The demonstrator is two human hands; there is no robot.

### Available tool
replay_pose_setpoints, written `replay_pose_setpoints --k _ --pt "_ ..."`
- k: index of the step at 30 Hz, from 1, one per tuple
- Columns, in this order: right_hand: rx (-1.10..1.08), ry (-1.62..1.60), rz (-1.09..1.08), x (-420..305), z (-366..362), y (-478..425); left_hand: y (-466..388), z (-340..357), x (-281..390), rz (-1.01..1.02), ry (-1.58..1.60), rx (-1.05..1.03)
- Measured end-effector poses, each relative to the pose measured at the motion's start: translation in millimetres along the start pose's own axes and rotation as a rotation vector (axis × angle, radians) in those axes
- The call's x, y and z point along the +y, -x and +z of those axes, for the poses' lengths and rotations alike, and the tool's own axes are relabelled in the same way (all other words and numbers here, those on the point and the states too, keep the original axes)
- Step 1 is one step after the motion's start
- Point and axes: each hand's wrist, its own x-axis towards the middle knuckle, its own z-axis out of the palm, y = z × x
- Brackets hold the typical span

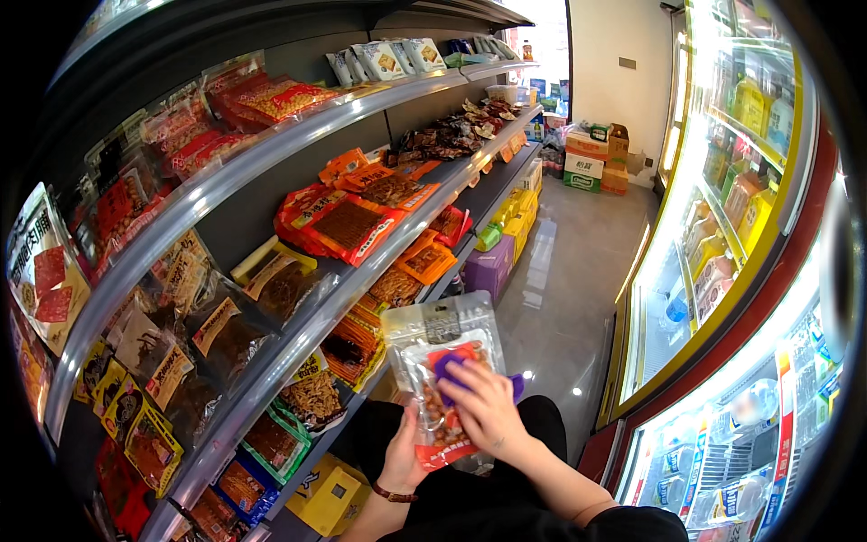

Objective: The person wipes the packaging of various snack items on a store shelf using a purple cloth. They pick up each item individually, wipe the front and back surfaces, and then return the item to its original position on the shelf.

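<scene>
Before my body I hold up a clear plastic pouch of nuts (433, 366) with a red label and a clear, unfilled top. My left hand (405, 447) grips its lower left edge, the thumb on the front; a brown strap circles that wrist. A purple cloth (455, 377) is under the fingers of my right hand (481, 406), pressed flat against the pouch's front, with part of the cloth sticking out to the right. The back of the pouch and the fingers behind it are hidden.
Shelves with clear front rails (379, 261) run along the left, loaded with red snack packets (345, 223) and other bagged food. Glass-door drinks coolers (711, 217) line the right side. Between them runs a grey floor aisle (542, 271), with cardboard boxes (596, 159) at its far end.
</scene>
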Motion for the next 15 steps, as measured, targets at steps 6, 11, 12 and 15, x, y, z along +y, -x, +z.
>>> replay_pose_setpoints --k 6,11,12,15 --pt "-0.119 -0.062 -0.166 9 -7 11 0 3 20 0.094 -0.018 0.003" --pt "0.173 -0.257 -0.001 25 -31 -15 7 10 12 0.04 -0.22 0.076" --pt "0.263 -0.417 0.067 21 -38 -20 6 7 5 0.02 -0.185 0.05" --pt "0.554 -0.944 0.16 12 -44 -32 3 1 -10 -0.061 -0.147 0.03"
